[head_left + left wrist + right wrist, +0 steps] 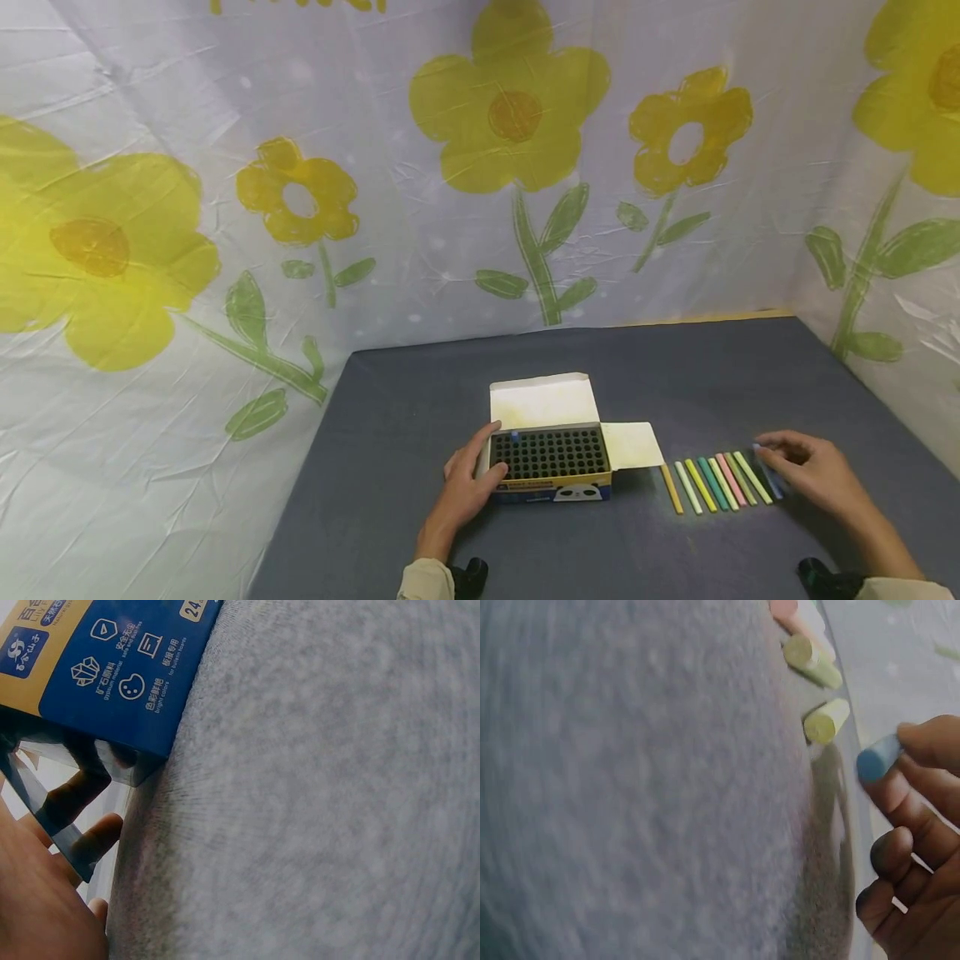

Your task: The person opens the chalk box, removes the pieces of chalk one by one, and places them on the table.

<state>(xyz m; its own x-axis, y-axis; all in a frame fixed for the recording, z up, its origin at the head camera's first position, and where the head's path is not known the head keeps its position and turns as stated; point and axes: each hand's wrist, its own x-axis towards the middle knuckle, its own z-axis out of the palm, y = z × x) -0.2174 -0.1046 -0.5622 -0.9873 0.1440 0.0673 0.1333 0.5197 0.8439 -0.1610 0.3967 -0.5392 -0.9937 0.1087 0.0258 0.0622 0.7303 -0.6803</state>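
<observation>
A yellow and blue chalk box (540, 487) with a panda print stands on the table, its lid folded back. Inside, a black holder (558, 454) full of round holes has one blue chalk end (515, 436) showing near its back left corner. My left hand (467, 492) grips the box's left end, thumb at the front edge and fingers behind. Between thumb and fingers, my right hand (817, 471) pinches a blue chalk stick (879, 759) at the right end of a row of chalk sticks. The yellow-green chalk (826, 721) lies nearest to it.
The row on the dark table cloth (420, 400) runs from an orange chalk (672, 489) through white, yellow, green and pink ones. A side flap (632, 444) of the box sticks out right, close to the orange stick. Flower-printed curtains (420, 275) border the table.
</observation>
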